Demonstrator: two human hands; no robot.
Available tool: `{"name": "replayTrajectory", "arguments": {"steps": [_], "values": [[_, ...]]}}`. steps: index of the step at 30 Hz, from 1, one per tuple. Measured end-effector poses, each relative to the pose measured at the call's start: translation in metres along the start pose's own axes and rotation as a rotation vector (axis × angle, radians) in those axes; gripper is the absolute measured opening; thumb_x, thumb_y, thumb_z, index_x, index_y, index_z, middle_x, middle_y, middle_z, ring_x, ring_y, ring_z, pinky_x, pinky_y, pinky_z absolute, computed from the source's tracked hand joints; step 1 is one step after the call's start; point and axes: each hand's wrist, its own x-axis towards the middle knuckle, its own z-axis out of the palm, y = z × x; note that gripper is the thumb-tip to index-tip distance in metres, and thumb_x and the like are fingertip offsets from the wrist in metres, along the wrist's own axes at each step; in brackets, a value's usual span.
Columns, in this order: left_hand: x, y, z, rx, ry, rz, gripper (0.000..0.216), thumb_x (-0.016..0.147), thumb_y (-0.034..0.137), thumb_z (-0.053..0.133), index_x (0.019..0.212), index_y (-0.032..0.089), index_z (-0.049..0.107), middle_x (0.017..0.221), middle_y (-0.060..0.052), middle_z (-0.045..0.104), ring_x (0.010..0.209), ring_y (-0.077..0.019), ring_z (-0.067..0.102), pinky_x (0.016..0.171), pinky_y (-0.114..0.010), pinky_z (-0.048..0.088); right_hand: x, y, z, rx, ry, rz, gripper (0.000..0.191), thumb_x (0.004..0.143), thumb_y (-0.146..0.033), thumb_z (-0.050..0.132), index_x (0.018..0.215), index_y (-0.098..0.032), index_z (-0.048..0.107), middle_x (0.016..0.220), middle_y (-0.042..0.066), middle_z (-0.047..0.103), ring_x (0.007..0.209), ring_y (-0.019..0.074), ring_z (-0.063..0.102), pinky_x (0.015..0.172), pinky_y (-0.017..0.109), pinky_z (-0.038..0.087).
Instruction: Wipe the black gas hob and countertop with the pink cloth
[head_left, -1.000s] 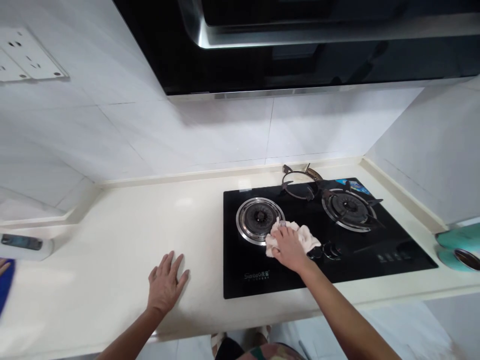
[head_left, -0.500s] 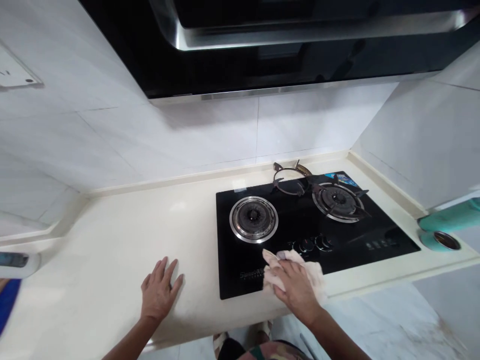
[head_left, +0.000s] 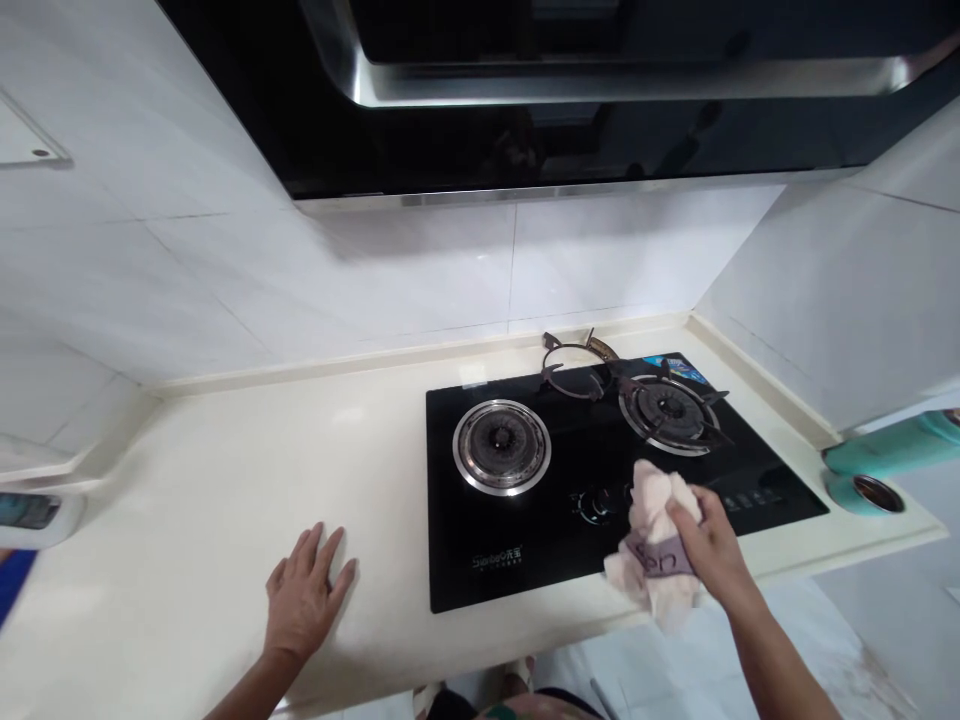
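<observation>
My right hand (head_left: 712,550) is closed round a bunched pale cloth (head_left: 654,545), lifted a little over the front right part of the black glass hob (head_left: 525,560), beside its control knobs (head_left: 592,503). The hob has a bare left burner ring (head_left: 501,447) and a right burner (head_left: 664,410) with its pan support in place. A loose pan support (head_left: 574,360) lies at the hob's back edge. My left hand (head_left: 304,598) lies flat and open on the cream countertop (head_left: 225,480), left of the hob.
A black range hood (head_left: 570,90) hangs low over the hob. Two teal cylinders (head_left: 877,455) lie at the counter's right end. A white object (head_left: 34,517) and something blue (head_left: 11,590) sit at the far left. Tiled walls close in the back and right.
My right hand slid the cloth from the left burner to the hob's front edge, then carried it right and lifted it, bunched. The left hand stayed flat on the counter.
</observation>
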Motion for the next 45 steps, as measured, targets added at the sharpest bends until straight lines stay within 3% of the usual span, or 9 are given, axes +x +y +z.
{"name": "replayTrajectory", "arguments": {"steps": [3, 6, 10, 14, 20, 25, 38, 42, 45], "values": [[0.0, 0.001, -0.002, 0.005, 0.003, 0.013, 0.057, 0.102, 0.048, 0.034, 0.144, 0.02, 0.061, 0.161, -0.016, 0.047, 0.151, -0.0314, 0.037, 0.118, -0.053, 0.028, 0.052, -0.02, 0.008, -0.046, -0.074, -0.088, 0.053, 0.097, -0.06, 0.039, 0.131, -0.022, 0.053, 0.118, 0.009, 0.07, 0.102, 0.0235, 0.067, 0.085, 0.034, 0.055], [0.0, 0.002, -0.002, 0.006, 0.014, 0.009, 0.057, 0.102, 0.047, 0.034, 0.145, 0.02, 0.06, 0.161, -0.016, 0.047, 0.152, -0.0316, 0.036, 0.118, -0.053, 0.029, 0.095, -0.027, 0.028, -0.169, -0.168, -0.153, 0.044, 0.094, -0.049, 0.047, 0.126, -0.024, 0.064, 0.125, 0.009, 0.069, 0.114, 0.0258, 0.064, 0.096, 0.037, 0.051], [0.0, 0.002, -0.002, -0.003, -0.001, 0.003, 0.055, 0.102, 0.048, 0.037, 0.145, 0.022, 0.06, 0.162, -0.015, 0.046, 0.152, -0.0307, 0.037, 0.118, -0.052, 0.029, 0.11, -0.023, 0.056, -0.386, -0.156, -0.177, 0.048, 0.095, -0.042, 0.046, 0.138, -0.025, 0.061, 0.14, 0.012, 0.062, 0.131, 0.0302, 0.054, 0.106, 0.044, 0.045], [-0.001, 0.002, -0.002, -0.003, 0.0, -0.005, 0.054, 0.102, 0.047, 0.038, 0.145, 0.023, 0.06, 0.162, -0.014, 0.046, 0.152, -0.0306, 0.037, 0.119, -0.052, 0.028, 0.088, -0.018, 0.072, -0.562, -0.188, -0.23, 0.052, 0.099, -0.046, 0.045, 0.146, -0.025, 0.055, 0.143, 0.013, 0.062, 0.131, 0.0311, 0.055, 0.106, 0.044, 0.044], [0.0, 0.001, -0.002, -0.01, 0.007, 0.004, 0.056, 0.102, 0.048, 0.035, 0.145, 0.021, 0.06, 0.161, -0.016, 0.046, 0.151, -0.0319, 0.037, 0.119, -0.054, 0.028, 0.059, -0.023, 0.071, -0.713, -0.232, -0.267, 0.045, 0.105, -0.031, 0.036, 0.143, -0.02, 0.056, 0.112, 0.015, 0.076, 0.105, 0.0257, 0.069, 0.095, 0.037, 0.047], [0.002, 0.001, -0.002, -0.013, 0.004, 0.006, 0.058, 0.102, 0.048, 0.033, 0.146, 0.019, 0.059, 0.161, -0.017, 0.046, 0.151, -0.0328, 0.037, 0.118, -0.055, 0.029, 0.041, -0.018, 0.065, -0.717, -0.187, -0.235, 0.043, 0.106, -0.027, 0.031, 0.141, -0.017, 0.054, 0.103, 0.014, 0.076, 0.098, 0.0236, 0.072, 0.089, 0.034, 0.048], [0.001, 0.0, -0.002, 0.008, -0.009, -0.008, 0.056, 0.104, 0.048, 0.032, 0.146, 0.023, 0.058, 0.162, -0.014, 0.046, 0.153, -0.0289, 0.035, 0.121, -0.052, 0.027, -0.011, 0.022, 0.059, -0.441, -0.02, -0.114, 0.053, 0.103, -0.044, 0.028, 0.136, -0.011, 0.053, 0.104, 0.018, 0.076, 0.09, 0.0294, 0.075, 0.078, 0.038, 0.054], [0.002, 0.0, -0.004, 0.021, -0.016, 0.005, 0.058, 0.104, 0.049, 0.029, 0.146, 0.021, 0.058, 0.162, -0.015, 0.045, 0.153, -0.0303, 0.035, 0.12, -0.052, 0.028, -0.041, 0.038, 0.051, -0.333, -0.048, -0.12, 0.059, 0.101, -0.052, 0.03, 0.137, -0.013, 0.055, 0.101, 0.016, 0.077, 0.083, 0.0298, 0.076, 0.075, 0.04, 0.057], [0.003, -0.001, -0.004, 0.028, -0.02, 0.014, 0.06, 0.104, 0.05, 0.027, 0.146, 0.02, 0.058, 0.161, -0.016, 0.045, 0.153, -0.0314, 0.035, 0.119, -0.053, 0.029, -0.067, 0.047, 0.04, -0.206, -0.141, -0.138, 0.056, 0.099, -0.056, 0.036, 0.133, -0.019, 0.061, 0.109, 0.013, 0.078, 0.095, 0.0279, 0.076, 0.084, 0.038, 0.059]]}}
